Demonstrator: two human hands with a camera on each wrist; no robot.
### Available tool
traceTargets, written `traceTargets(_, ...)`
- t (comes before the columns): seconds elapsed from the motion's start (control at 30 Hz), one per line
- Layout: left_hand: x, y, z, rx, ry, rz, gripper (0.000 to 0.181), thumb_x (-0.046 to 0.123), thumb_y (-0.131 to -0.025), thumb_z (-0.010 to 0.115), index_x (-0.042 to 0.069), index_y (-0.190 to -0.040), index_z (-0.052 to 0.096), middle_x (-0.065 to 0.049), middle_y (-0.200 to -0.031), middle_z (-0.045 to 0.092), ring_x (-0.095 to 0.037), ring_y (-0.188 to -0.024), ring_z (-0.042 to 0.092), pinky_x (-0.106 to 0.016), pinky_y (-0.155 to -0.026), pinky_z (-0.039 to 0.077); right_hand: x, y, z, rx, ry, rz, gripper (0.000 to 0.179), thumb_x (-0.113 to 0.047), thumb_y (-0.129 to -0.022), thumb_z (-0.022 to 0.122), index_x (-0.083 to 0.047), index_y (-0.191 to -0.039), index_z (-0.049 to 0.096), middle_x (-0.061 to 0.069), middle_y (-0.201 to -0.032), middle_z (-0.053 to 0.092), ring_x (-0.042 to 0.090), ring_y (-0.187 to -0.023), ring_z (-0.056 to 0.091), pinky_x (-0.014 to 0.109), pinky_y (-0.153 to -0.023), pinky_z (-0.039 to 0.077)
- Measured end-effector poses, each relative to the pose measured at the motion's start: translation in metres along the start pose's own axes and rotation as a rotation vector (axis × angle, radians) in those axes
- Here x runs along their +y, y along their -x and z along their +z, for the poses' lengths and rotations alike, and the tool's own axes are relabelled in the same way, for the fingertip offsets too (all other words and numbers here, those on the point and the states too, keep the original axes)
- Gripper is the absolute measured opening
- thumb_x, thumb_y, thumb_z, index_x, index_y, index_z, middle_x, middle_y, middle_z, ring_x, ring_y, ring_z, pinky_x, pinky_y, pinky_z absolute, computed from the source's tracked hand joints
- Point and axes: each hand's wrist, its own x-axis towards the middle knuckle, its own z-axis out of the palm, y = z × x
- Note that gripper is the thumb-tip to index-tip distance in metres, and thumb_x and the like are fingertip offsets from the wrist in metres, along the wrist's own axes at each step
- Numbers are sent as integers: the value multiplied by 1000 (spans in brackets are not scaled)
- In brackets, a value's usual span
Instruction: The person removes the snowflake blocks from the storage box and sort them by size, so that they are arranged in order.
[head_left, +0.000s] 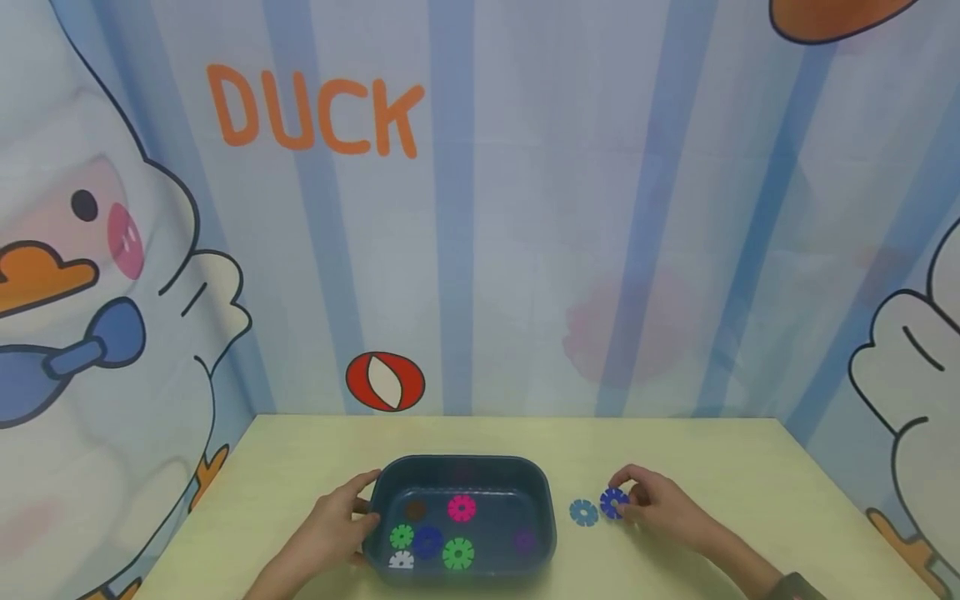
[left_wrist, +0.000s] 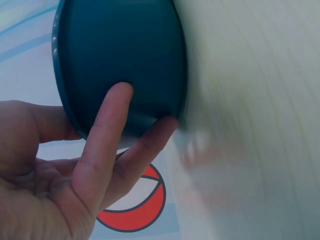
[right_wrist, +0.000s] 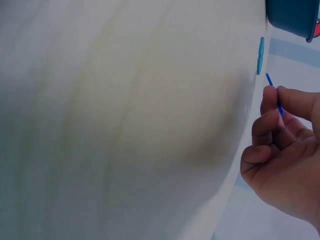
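Observation:
A dark teal plastic tray (head_left: 536, 561) holds several notched plastic discs, among them a pink disc (head_left: 462, 508), a green disc (head_left: 458, 553) and a white disc (head_left: 401, 559). My left hand (head_left: 337, 521) grips the tray's left end; in the left wrist view two fingers (left_wrist: 102, 145) lie along its outer wall and another digit passes behind the rim. To the right of the tray, my right hand (head_left: 660, 504) pinches a dark blue notched disc (head_left: 612, 503) between thumb and forefinger, edge-on in the right wrist view. Beside it is a light blue notched disc (head_left: 583, 512).
The pale wooden table (head_left: 675, 442) ends at the back against a striped cloth backdrop (head_left: 525, 250) printed with ducks and lettering. A small brown disc (head_left: 415, 510) and a purple disc (head_left: 524, 541) also lie in the tray.

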Motion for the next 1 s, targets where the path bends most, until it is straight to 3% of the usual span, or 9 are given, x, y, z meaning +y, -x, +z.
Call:
traceTargets(0.4,1,1,2,12,3,18,66,-5,-96,65,2,-158,44,-26,-119,71,-29,-90,76,-41,-53,68,-1,5,6,8,30,109,23,-6,-96,71,-1,-118,66,2,-73,61,15,-66,51,22,-54,43)
traceTargets(0.7,0,1,2,11,4,18,65,-5,-97,65,1,-158,43,-28,-121,70,-30,-90,76,-41,-53,68,-3,4,5,21,58,123,23,-7,-95,75,-1,-116,67,4,-75,64,20,-71,56,24,-58,46)
traceTargets(0.87,1,1,2,5,-4,11,66,-5,-97,65,1,-158,43,-28,-121,70,-30,-90,76,-41,-54,68,-6,2,4,7,78,94,22,-7,-97,71,1,-117,66,4,-75,65,17,-68,56,23,-57,46)
traceTargets(1.0,2,1,2,9,-7,7,67,-6,-96,66,1,-158,43,-27,-121,70,-29,-87,76,-41,-54,68,-14,-3,2,2,92,12,23,-8,-99,68,3,-119,66,4,-73,65,14,-64,55,24,-56,47)
